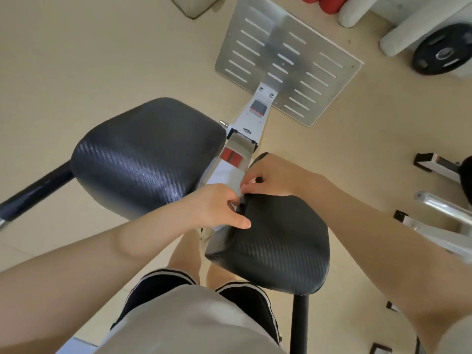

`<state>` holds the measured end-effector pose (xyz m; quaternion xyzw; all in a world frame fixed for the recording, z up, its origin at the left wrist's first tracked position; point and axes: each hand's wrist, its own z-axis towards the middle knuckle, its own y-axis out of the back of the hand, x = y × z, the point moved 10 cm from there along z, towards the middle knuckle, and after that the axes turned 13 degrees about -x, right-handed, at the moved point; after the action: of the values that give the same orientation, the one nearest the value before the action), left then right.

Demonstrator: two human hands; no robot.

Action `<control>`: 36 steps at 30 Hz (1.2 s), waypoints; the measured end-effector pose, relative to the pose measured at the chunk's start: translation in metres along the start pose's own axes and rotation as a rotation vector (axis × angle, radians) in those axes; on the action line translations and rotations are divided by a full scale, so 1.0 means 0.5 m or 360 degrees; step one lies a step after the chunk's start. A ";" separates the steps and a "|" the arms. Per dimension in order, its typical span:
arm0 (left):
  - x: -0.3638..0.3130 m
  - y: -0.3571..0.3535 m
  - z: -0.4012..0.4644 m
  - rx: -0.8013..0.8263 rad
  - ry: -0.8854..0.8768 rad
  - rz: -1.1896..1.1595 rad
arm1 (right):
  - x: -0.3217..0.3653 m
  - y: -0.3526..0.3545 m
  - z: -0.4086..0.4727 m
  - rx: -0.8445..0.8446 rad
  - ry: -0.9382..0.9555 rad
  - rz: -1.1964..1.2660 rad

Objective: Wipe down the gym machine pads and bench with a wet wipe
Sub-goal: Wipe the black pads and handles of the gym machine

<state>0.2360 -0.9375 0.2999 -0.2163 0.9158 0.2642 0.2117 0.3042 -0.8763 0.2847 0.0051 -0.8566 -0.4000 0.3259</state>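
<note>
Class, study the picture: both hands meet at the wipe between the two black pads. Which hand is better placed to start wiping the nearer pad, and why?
Probably the right hand: it already lies over the nearer pad, pinching the wipe at that pad's edge. The left hand sits at the gap, beside the other pad.

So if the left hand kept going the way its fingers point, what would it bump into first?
Probably the right hand: the left hand points right, and both hands pinch the same wet wipe above the right pad.

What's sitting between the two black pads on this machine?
In the head view, the machine's white frame with a metal bracket runs between the left pad and right pad; both hands meet there.
</note>
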 end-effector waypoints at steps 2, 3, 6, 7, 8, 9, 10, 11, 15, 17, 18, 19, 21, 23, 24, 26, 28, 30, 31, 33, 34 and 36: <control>-0.005 -0.004 0.009 0.0068 0.0001 -0.0014 | -0.015 -0.004 0.023 0.0023 -0.0030 -0.0132; -0.008 -0.003 0.017 0.0080 0.0000 -0.0048 | -0.031 -0.001 0.036 -0.0001 -0.0082 -0.0167; -0.005 0.007 0.042 0.0025 0.0095 -0.0236 | -0.097 0.020 0.067 -0.0203 -0.0363 -0.0129; 0.000 0.010 0.050 -0.0019 0.0147 -0.0295 | -0.111 0.023 0.068 -0.0265 -0.0449 -0.0087; 0.005 0.013 0.058 -0.0071 0.0205 -0.0321 | -0.116 0.023 0.067 -0.0297 -0.0505 -0.0029; 0.008 0.015 0.064 -0.0123 0.0244 -0.0302 | -0.108 0.019 0.061 -0.0295 -0.0510 0.0044; 0.011 0.013 0.069 -0.0162 0.0265 -0.0270 | -0.090 0.012 0.052 -0.0262 -0.0479 0.0130; 0.011 0.012 0.074 -0.0189 0.0270 -0.0271 | -0.068 0.003 0.041 -0.0223 -0.0419 0.0204; 0.006 0.000 0.092 -0.0234 0.0358 -0.0569 | -0.045 -0.009 0.021 -0.0254 -0.0367 0.0178; 0.004 -0.009 0.102 -0.0213 0.0373 -0.0606 | -0.070 -0.005 0.038 -0.0328 -0.0404 0.0086; 0.000 -0.006 0.104 -0.0226 0.0375 -0.0615 | -0.089 -0.001 0.049 -0.0376 -0.0450 0.0089; 0.002 -0.006 0.110 -0.0235 0.0396 -0.0634 | -0.111 0.004 0.061 -0.0423 -0.0514 0.0104; 0.004 -0.003 0.122 -0.0229 0.0388 -0.0686 | -0.166 0.009 0.083 -0.0491 -0.0679 0.0114; 0.002 -0.003 0.130 -0.0206 0.0368 -0.0726 | -0.221 0.014 0.094 -0.0588 -0.0889 0.0167; -0.004 0.002 0.131 -0.0212 0.0348 -0.0741 | -0.244 0.020 0.092 -0.0684 -0.1006 0.0268; -0.008 -0.004 0.139 -0.0186 0.0345 -0.0753 | -0.278 0.032 0.068 -0.0891 -0.1220 0.0520; -0.017 -0.006 0.149 -0.0190 0.0327 -0.0789 | -0.303 0.030 0.035 -0.0961 -0.1348 0.0643; -0.023 -0.009 0.163 -0.0213 0.0340 -0.0858 | -0.320 0.022 0.013 -0.0925 -0.1402 0.0652; -0.024 -0.012 0.171 -0.0226 0.0375 -0.0917 | -0.320 0.021 0.014 -0.0910 -0.1384 0.0666; -0.024 -0.009 0.188 -0.0275 0.0454 -0.1041 | -0.301 0.019 0.049 -0.0804 -0.1220 0.0686; -0.026 -0.007 0.198 -0.0294 0.0476 -0.1063 | -0.281 0.013 0.075 -0.0690 -0.1091 0.0682; -0.032 -0.003 0.218 -0.0321 0.0458 -0.1049 | -0.240 -0.009 0.117 -0.0428 -0.0852 0.0641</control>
<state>0.2794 -0.8714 0.2234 -0.5541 0.7868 0.2376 0.1321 0.3647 -0.8070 0.1878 -0.3116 -0.8351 -0.4242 0.1599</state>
